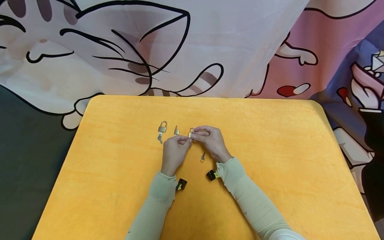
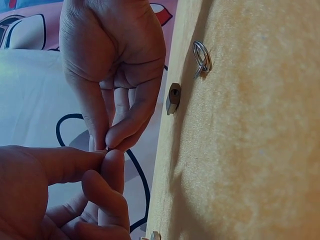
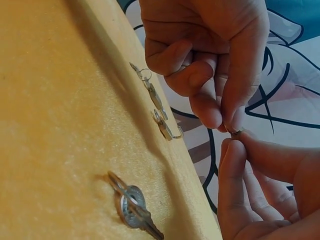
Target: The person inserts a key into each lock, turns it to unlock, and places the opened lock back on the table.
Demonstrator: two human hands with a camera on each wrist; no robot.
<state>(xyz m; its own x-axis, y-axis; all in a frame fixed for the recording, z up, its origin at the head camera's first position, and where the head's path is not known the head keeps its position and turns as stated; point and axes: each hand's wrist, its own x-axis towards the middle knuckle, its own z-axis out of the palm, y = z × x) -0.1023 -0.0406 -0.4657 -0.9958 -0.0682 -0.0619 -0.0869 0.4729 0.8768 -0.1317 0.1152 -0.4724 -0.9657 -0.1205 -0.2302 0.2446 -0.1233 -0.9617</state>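
Observation:
A small brass padlock (image 1: 190,134) with its shackle up shows between both hands, over the table. My right hand (image 1: 212,142) pinches it from the right with thumb and fingers. My left hand (image 1: 175,152) has thumb and forefinger pinched at its lower end. Both wrist views show the fingertips meeting and covering most of what they hold. Left of the hands lie a larger padlock (image 1: 162,128) with keys (image 1: 160,137) attached and a smaller padlock (image 1: 176,131). Near my right wrist lies a key on a ring (image 1: 202,158). A lock body with a keyhole (image 2: 173,97) appears beside the right hand.
All of this is on a yellow table (image 1: 120,186) with rounded far corners. Behind it hangs a printed cartoon cloth (image 1: 234,40), reaching round to the right side. Dark floor (image 1: 27,160) shows at the left. Small black wrist cameras (image 1: 211,175) sit at both sleeves.

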